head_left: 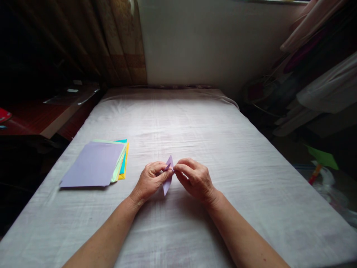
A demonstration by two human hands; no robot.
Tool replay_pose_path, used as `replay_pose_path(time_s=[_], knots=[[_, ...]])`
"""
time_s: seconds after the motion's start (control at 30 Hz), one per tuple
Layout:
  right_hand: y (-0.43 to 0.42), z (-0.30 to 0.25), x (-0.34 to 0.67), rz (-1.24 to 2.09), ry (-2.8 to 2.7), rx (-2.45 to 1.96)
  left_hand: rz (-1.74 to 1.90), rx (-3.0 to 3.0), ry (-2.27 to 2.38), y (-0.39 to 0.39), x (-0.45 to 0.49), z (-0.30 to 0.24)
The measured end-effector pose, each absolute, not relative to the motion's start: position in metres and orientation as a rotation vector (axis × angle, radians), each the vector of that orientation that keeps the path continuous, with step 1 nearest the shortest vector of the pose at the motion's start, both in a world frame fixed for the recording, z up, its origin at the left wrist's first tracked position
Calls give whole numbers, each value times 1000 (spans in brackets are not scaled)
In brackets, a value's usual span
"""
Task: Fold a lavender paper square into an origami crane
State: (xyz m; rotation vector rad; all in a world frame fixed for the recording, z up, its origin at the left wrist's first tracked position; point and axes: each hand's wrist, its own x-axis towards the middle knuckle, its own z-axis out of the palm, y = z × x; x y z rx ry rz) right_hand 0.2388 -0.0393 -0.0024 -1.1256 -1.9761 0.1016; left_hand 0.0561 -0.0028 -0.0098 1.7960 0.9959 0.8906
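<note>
Just below centre in the head view, toward six o'clock: small folded light-purple paper piece [167, 185], over a pale cloth [200, 126]. Left hand [149, 178]: fingers narrow, pinching it from nine o'clock. Right hand [196, 176]: fingers narrow, holding its three o'clock point. Stack of coloured paper sheets [93, 163], purple uppermost, lies at nine o'clock from the piece.

The folded paper [167, 184] is pale purple, creased into a slim form with pointed far and near ends (its middle is partly covered). It sits slanted, pinched in the left hand [151, 178], the right hand [195, 176] at its right edge.
</note>
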Motion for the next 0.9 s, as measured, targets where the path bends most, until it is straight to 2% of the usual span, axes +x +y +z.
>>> replay_pose_path(time_s=[0.4,0.6,0.9], knots=[[-41,-5,233,163,-1894,-1128,1061,1647,1015,-5,57,-11],[-42,-7,232,144,-1900,-1118,1060,1615,1019,-4,57,-13],[-41,-12,229,290,-1801,-1129,1041,1539,1009,-5,57,-10]])
